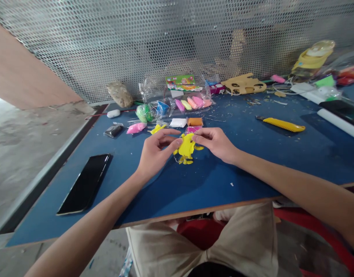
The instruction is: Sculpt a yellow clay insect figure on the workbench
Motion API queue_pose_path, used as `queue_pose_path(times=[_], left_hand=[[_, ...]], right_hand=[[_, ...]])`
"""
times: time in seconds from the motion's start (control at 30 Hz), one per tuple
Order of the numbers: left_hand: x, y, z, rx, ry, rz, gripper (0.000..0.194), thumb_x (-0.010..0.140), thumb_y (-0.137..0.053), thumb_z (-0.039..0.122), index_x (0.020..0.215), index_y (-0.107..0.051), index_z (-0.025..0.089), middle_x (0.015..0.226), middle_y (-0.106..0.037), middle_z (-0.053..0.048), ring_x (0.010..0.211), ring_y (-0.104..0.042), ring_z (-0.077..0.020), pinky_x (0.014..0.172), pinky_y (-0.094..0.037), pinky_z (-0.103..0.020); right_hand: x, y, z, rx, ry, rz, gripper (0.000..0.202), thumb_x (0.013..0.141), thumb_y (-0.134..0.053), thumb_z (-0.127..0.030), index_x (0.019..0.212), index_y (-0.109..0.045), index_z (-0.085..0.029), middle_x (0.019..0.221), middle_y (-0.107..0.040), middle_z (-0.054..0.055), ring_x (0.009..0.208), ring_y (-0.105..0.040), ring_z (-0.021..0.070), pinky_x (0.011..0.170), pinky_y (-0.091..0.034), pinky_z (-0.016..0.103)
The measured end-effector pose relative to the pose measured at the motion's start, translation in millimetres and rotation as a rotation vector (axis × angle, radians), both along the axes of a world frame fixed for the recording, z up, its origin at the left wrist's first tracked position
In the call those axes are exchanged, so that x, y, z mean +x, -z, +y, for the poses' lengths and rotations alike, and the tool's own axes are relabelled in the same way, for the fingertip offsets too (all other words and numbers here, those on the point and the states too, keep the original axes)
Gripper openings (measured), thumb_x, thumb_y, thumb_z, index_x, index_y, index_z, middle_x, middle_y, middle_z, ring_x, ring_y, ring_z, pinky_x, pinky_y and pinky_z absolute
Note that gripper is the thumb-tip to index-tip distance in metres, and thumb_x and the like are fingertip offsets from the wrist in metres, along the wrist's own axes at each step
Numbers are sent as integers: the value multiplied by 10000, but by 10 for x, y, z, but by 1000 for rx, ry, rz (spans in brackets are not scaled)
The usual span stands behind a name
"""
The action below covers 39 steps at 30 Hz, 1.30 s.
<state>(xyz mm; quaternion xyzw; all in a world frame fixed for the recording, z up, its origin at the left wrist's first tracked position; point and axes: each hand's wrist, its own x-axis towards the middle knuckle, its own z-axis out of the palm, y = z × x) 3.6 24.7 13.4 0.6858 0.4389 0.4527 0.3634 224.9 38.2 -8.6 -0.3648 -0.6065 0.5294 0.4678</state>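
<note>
A flat, uneven piece of yellow modelling clay is between my two hands, just above the blue table. My left hand has its thumb on the clay's upper left edge, with the forefinger curved above. At the upper right edge, my right hand pinches the clay between thumb and fingertips. Small yellow bits and a thin silvery chain or wire show around and below it; what joins them is too small to tell. Just behind my left fingers lies another yellow clay lump.
Wrapped clay packs, white, orange, pink and black, lie behind my hands. A phone rests at left, a yellow utility knife at right. A perforated metal screen stands behind the blue table.
</note>
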Motion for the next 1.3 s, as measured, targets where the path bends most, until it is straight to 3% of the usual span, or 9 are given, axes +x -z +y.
queue_pose_path(times=[0.23, 0.5, 0.63, 0.73, 0.87, 1.07, 1.2, 1.3], left_hand=[[-29, 2, 27, -24, 17, -25, 298, 858, -802, 366, 1078, -730, 178, 826, -766, -34, 712, -683, -123, 636, -531, -216], [-34, 10, 37, 0, 14, -12, 274, 862, -797, 365, 1050, -745, 171, 899, -773, -50, 778, -713, -137, 704, -575, -234], [-45, -18, 13, -48, 63, -2, 358, 826, -829, 358, 1109, -718, 170, 937, -782, -62, 857, -743, -170, 773, -608, -260], [-34, -30, -9, -66, 96, 2, 411, 798, -852, 348, 1139, -707, 172, 958, -786, -67, 893, -759, -192, 811, -630, -286], [-15, -26, -35, 16, 101, 64, 344, 843, -810, 357, 1131, -750, 177, 989, -795, -70, 911, -764, -199, 849, -637, -309], [-16, -52, -72, 167, 6, 200, 227, 877, -778, 351, 1051, -820, 211, 925, -808, -32, 831, -755, -183, 782, -629, -282], [-15, -44, -72, 204, -10, 219, 205, 886, -766, 334, 1045, -820, 217, 936, -808, -29, 809, -751, -166, 752, -622, -266], [-1, -3, -62, 203, 22, 179, 287, 886, -764, 329, 1143, -776, 202, 962, -798, -37, 849, -757, -165, 815, -631, -280]], right_hand=[[-3, 1, -6, -33, -10, 28, 354, 766, -842, -496, 940, -790, -192, 954, -769, 52, 884, -690, 189, 853, -544, 353], [-5, 10, -3, -128, -25, 91, 382, 742, -855, -488, 975, -770, -197, 995, -766, 56, 908, -693, 185, 895, -564, 370], [-4, 25, 4, -104, -23, 72, 403, 702, -890, -449, 949, -714, -183, 997, -749, 57, 882, -687, 176, 845, -570, 350], [1, 20, -10, -35, 10, -9, 451, 704, -892, -440, 1012, -674, -192, 964, -740, 50, 826, -676, 173, 749, -562, 330], [9, -35, -67, 177, 65, -185, 443, 785, -831, -469, 1109, -663, -218, 887, -734, 20, 745, -646, 161, 712, -529, 324], [43, -87, -104, 424, 154, -337, 278, 873, -749, -484, 956, -716, -221, 876, -744, 19, 773, -649, 166, 749, -507, 320], [52, -91, -92, 506, 200, -406, 251, 904, -721, -463, 896, -738, -212, 885, -753, 19, 741, -630, 150, 710, -482, 299], [39, -77, -82, 512, 225, -414, 288, 906, -713, -485, 837, -733, -207, 828, -737, 16, 714, -616, 147, 704, -469, 299]])
